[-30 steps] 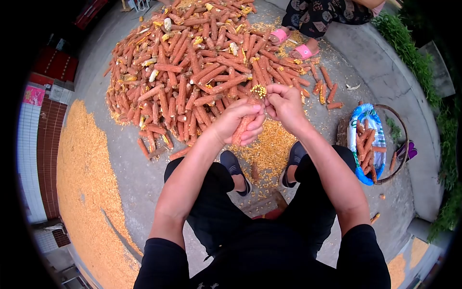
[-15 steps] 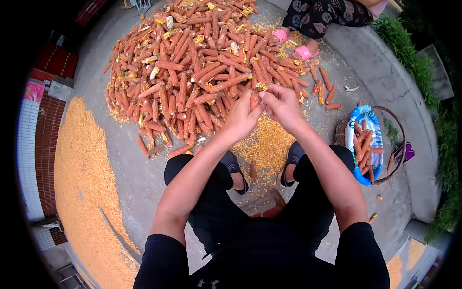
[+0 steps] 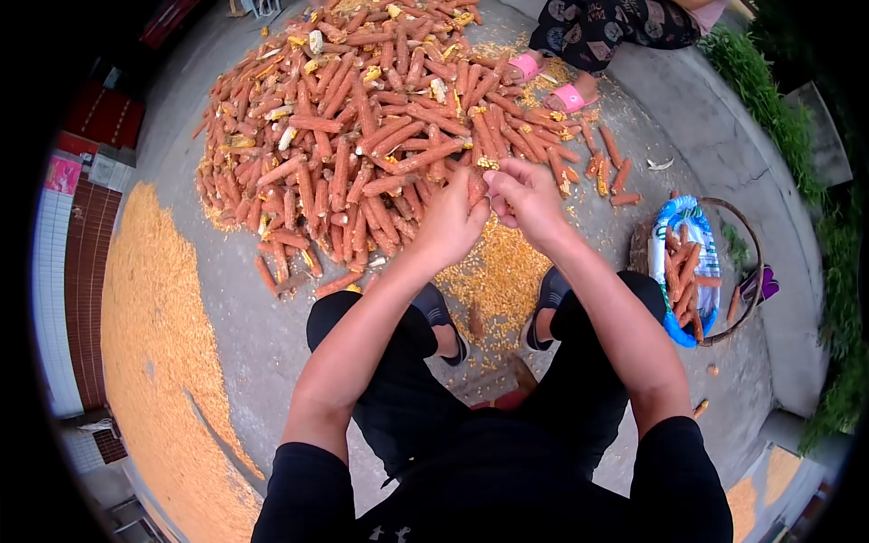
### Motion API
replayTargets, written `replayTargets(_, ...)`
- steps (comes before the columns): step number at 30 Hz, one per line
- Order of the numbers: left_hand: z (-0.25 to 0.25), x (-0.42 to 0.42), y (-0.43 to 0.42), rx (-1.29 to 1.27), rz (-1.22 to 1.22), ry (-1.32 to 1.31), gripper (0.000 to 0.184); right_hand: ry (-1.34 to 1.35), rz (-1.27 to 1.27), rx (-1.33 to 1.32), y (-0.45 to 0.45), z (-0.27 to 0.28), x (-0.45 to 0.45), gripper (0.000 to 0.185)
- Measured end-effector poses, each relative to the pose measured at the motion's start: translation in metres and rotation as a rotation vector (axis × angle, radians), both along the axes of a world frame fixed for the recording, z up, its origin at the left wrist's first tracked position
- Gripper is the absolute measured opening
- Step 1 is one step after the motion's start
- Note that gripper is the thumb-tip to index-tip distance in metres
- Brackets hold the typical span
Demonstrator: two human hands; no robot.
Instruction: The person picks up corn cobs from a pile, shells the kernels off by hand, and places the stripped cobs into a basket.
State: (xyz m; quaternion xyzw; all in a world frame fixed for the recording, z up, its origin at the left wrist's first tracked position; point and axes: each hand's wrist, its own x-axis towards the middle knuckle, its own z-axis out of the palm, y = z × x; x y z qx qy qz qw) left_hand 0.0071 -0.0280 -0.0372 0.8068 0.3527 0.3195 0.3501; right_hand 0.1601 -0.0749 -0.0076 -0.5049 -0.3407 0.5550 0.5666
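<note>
Turned over since the frame of a second ago: left hand [image 3: 451, 222], back now uppermost, lower length of the cob [image 3: 476, 186] gone from sight beneath. Brought onto the cob likewise: thumb of right hand [image 3: 532, 201]. Less yellow showing at the tip.

Head view, sole view. Cob: one, reddish, upright-leaning, between both hands, above loose kernels [image 3: 500, 271] on the ground and before a heap of cobs [image 3: 358, 149]; last kernels [image 3: 487, 164] at upper end. Left hand: closed around the shaft. Right hand: thumb pressed near the tip, fingers curled; impossible to tell whether pinching kernels or cob.

Handling, by judgement: light, dry, stiff; rough, hence little slip; liable to snap if bent hard. Best hold: bare shaft in a full grip, tip free for thumb pressure.

Markings: pale emblem [image 3: 389, 535] on dark shirt [image 3: 489, 484], seemingly an Under Armour mark, no lettering. Blue-and-white lining of basket [image 3: 666, 222]: printed, unreadable. Pink poster [image 3: 62, 175], far left: too small to read.
</note>
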Motion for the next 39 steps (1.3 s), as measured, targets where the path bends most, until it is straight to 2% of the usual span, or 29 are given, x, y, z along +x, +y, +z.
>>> replayTargets(1, -0.003, -0.001, 0.0, 0.199, 0.043, 0.084, 0.018, -0.039, -0.001, -0.003, 0.0, 0.0, 0.0, 0.012)
replayTargets(4, -0.016, 0.0, 0.008, 0.221, -0.022, 0.003, 0.02, -0.082, -0.005, -0.006, -0.001, -0.006, 0.004, 0.014)
replayTargets(5, -0.019, -0.001, 0.007, -0.04, -0.065, -0.05, 0.02, -0.052, -0.006, 0.001, 0.001, -0.015, 0.008, 0.015)
replayTargets(7, 0.007, -0.002, -0.001, -0.56, -0.149, -0.158, 0.019, -0.01, -0.016, 0.003, 0.002, -0.017, 0.009, 0.016)
replayTargets(10, 0.023, 0.0, -0.005, -0.744, -0.166, -0.265, 0.016, 0.063, -0.054, -0.005, 0.0, -0.003, 0.005, 0.015)
replayTargets(12, 0.022, 0.001, -0.005, -0.648, -0.112, -0.2, 0.014, 0.178, -0.095, -0.015, -0.003, 0.004, 0.0, 0.015)
replayTargets(15, 0.013, 0.003, -0.002, -0.47, -0.096, -0.116, 0.01, 0.033, 0.0, -0.006, -0.004, 0.002, 0.003, 0.013)
replayTargets(17, 0.01, -0.003, -0.001, -0.545, -0.159, -0.137, 0.009, -0.035, 0.013, -0.003, -0.005, -0.002, 0.007, 0.013)
replayTargets(19, 0.033, -0.007, -0.003, -0.82, -0.278, -0.226, 0.01, -0.07, 0.023, 0.011, -0.003, -0.006, 0.009, 0.013)
replayTargets(21, 0.034, -0.004, -0.003, -0.937, -0.291, -0.329, 0.014, -0.074, 0.023, 0.029, -0.002, -0.009, 0.011, 0.013)
replayTargets(24, 0.033, -0.01, 0.0, -1.102, -0.387, -0.444, 0.025, -0.165, -0.001, 0.011, -0.003, -0.006, 0.01, 0.015)
replayTargets(27, 0.035, -0.012, 0.002, -1.134, -0.415, -0.592, 0.033, -0.744, 0.062, 0.265, -0.005, -0.005, 0.016, 0.031)
replayTargets(28, 0.036, -0.012, 0.002, -1.122, -0.407, -0.651, 0.036, -0.784, 0.112, 0.231, -0.007, -0.004, 0.014, 0.036)
replayTargets(30, 0.035, -0.017, 0.005, -1.05, -0.351, -0.63, 0.028, -0.869, 0.207, 0.157, -0.013, 0.0, 0.014, 0.048)
replayTargets(31, 0.033, -0.017, 0.004, -1.018, -0.286, -0.65, 0.026, -0.807, 0.277, 0.158, -0.013, -0.003, 0.013, 0.056)
replayTargets(35, 0.024, -0.014, 0.003, -0.839, -0.173, -0.742, 0.015, -0.325, 0.502, -0.096, -0.033, 0.005, -0.003, 0.052)
replayTargets(36, 0.026, -0.011, 0.0, -0.8, -0.114, -0.79, 0.015, -0.298, 0.486, -0.099, -0.036, 0.0, -0.007, 0.044)
replayTargets(39, 0.029, -0.012, -0.002, -0.838, -0.1, -0.799, 0.016, -0.264, 0.459, -0.097, -0.04, -0.007, -0.016, 0.035)
